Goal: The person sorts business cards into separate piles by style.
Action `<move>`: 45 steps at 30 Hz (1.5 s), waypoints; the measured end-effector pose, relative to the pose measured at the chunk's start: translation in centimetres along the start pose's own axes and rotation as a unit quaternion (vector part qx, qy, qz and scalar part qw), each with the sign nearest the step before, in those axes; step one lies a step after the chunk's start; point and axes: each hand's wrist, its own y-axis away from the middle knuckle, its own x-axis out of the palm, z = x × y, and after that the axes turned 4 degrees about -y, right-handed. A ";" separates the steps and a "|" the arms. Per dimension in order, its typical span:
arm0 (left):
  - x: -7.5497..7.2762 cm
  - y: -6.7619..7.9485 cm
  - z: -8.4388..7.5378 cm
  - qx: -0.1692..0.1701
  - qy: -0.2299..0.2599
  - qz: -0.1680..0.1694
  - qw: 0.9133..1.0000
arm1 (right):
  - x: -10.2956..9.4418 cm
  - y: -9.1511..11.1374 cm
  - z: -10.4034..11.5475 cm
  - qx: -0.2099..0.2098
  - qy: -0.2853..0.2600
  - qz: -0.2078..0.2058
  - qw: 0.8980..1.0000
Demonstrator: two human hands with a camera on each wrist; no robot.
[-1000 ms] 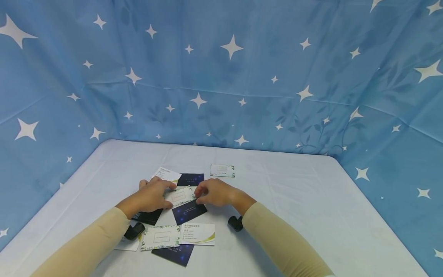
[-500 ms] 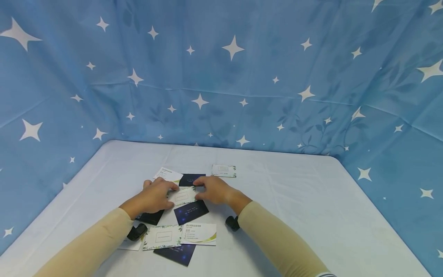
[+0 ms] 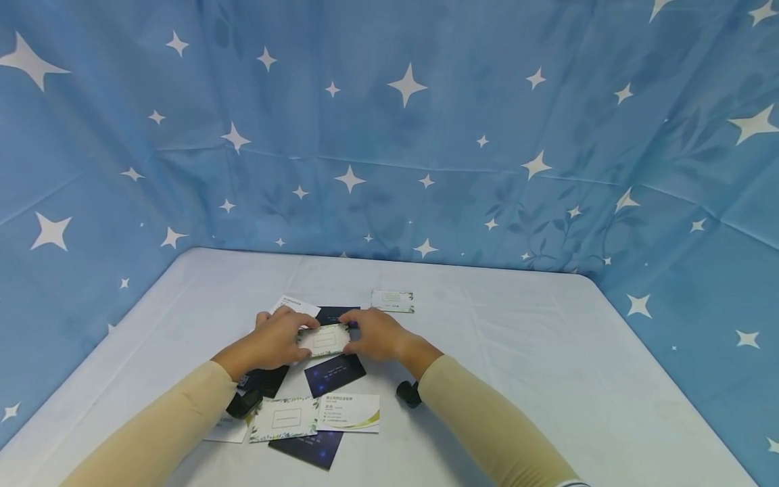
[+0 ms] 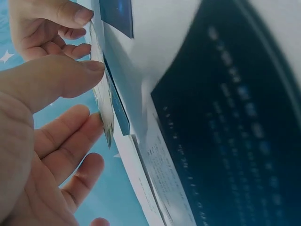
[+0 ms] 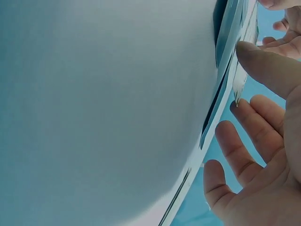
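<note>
Between my hands is a white business card (image 3: 324, 340) with a leafy green border. My left hand (image 3: 276, 341) pinches its left end, thumb at the near edge and fingers at the far edge. At the opposite end my right hand (image 3: 377, 335) pinches it the same way. The left wrist view shows the card (image 4: 104, 96) edge-on, just off the table, with my left thumb (image 4: 77, 77) against it. In the right wrist view a pointed corner of the card (image 5: 240, 80) shows between my right thumb (image 5: 263, 66) and fingertips. A dark blue card (image 3: 335, 375) lies just in front.
Nearer me lie another leafy-bordered card (image 3: 284, 419), a white card with a yellow-green curve (image 3: 349, 413) and a dark blue card (image 3: 307, 448). A black card (image 3: 270, 381) lies by my left wrist. Farther back are a white card (image 3: 299, 306), a dark card (image 3: 335, 314) and a leafy card (image 3: 392, 301).
The leafy card between my hands has turned straighter and shifted slightly away from me. My right index finger has moved to its far edge, and my left hand has followed slightly right.
</note>
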 end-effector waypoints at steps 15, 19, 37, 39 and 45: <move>0.2 -1.5 0.3 0.003 0.060 -0.040 0.997 | -1.8 1.4 -2.1 -0.003 -0.053 -0.041 0.998; 0.2 -3.0 -0.4 -0.003 0.068 -0.031 0.997 | -2.6 1.9 -3.2 0.009 -0.059 -0.060 0.996; 1.3 -11.3 -4.8 -0.013 0.040 -0.007 0.999 | -5.5 2.0 -8.8 0.074 -0.035 -0.100 0.992; 1.8 -11.9 -5.1 -0.017 0.040 -0.002 0.999 | -5.5 1.9 -9.2 0.085 -0.034 -0.099 0.991; 2.7 -13.2 -5.9 -0.032 0.048 0.009 0.998 | -5.3 1.4 -10.1 0.110 -0.030 -0.094 0.989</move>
